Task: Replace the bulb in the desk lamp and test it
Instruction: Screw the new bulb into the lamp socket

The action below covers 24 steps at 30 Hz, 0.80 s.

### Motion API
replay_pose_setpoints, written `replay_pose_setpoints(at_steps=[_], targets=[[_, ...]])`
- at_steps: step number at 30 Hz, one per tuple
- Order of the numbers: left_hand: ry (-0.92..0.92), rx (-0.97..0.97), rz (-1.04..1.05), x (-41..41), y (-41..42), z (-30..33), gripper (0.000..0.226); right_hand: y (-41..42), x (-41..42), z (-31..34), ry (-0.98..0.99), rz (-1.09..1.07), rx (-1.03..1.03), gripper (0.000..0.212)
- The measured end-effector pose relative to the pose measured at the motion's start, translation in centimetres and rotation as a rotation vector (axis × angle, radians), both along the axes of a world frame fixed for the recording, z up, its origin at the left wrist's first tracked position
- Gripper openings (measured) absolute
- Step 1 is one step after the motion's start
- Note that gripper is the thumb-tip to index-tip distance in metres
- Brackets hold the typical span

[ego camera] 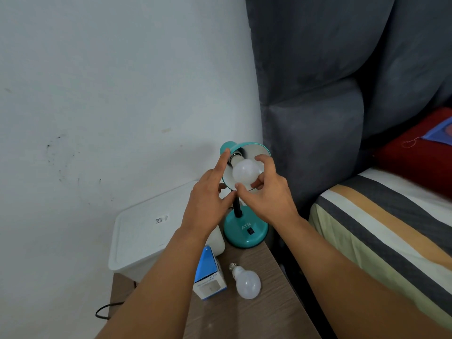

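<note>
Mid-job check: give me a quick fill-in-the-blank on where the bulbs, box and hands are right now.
1. The right hand grips the bulb in the ____ lamp.
2. The left hand steadies the lamp's ____.
3. The spare bulb lies on the table, right of the blue ____.
Missing: teal; shade; box

I see a wood-grain nightstand (259, 314). On it: teal lamp base (245, 231) at back edge, loose white bulb (247, 282) lying on its side nr front, blue/white bulb box (209, 277) just left of it, white lidded bin (146, 231) on left part.
</note>
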<state>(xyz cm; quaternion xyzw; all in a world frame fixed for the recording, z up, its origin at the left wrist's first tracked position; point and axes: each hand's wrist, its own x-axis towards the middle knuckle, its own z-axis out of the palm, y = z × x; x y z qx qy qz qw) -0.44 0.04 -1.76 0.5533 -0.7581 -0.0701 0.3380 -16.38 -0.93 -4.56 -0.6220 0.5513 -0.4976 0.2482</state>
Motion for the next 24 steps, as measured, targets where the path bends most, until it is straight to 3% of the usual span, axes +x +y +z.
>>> replay_pose_setpoints(at_steps=[4,10,15,21,24], targets=[[0.016,0.018,-0.002,0.00,0.05,-0.05,0.100,-0.26,0.10,0.24,0.003,-0.029,0.044,0.061],[0.014,0.011,-0.004,-0.01,0.13,0.09,0.099,-0.14,-0.03,0.06,-0.055,-0.012,0.025,0.082],[0.004,0.011,0.015,0.03,0.06,0.01,0.098,-0.27,0.08,0.22,0.010,-0.023,0.024,0.061],[0.008,0.017,0.009,-0.06,0.24,0.13,0.098,-0.23,0.22,-0.12,-0.051,-0.035,0.018,0.075],[0.011,0.025,0.013,-0.06,0.28,0.17,0.098,-0.20,0.22,-0.25,0.015,-0.031,-0.005,0.066]])
